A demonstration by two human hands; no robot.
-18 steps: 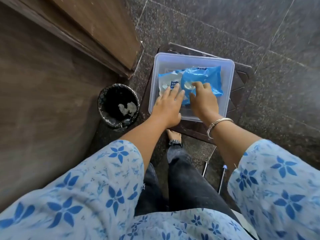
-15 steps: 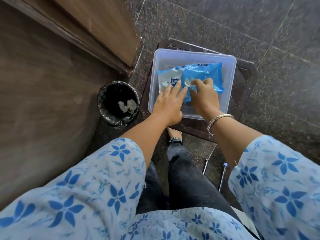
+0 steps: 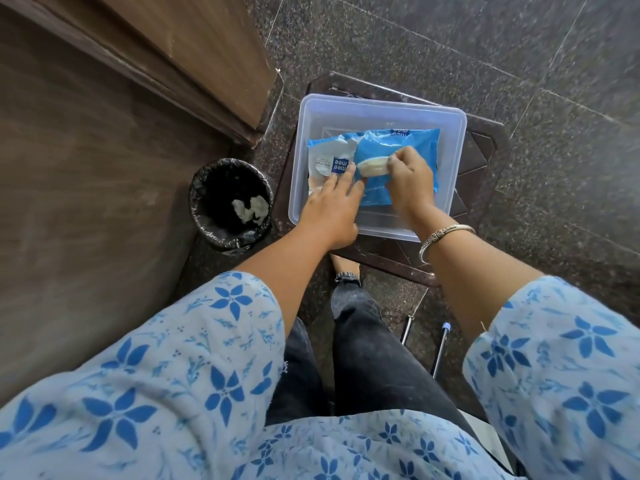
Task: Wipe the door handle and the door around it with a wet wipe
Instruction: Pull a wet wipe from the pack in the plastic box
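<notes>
Fingers of right hand (image 3: 410, 181) pinch wet wipe (image 3: 374, 167), lengthwise left-right; left hand (image 3: 332, 209) flat on packet (image 3: 398, 161).

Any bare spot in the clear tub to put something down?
Free: the tub floor strip between its far wall and the blue wipe pack. Crowded: middle and near side, where left hand presses the pack and right hand pinches a wipe.
</notes>
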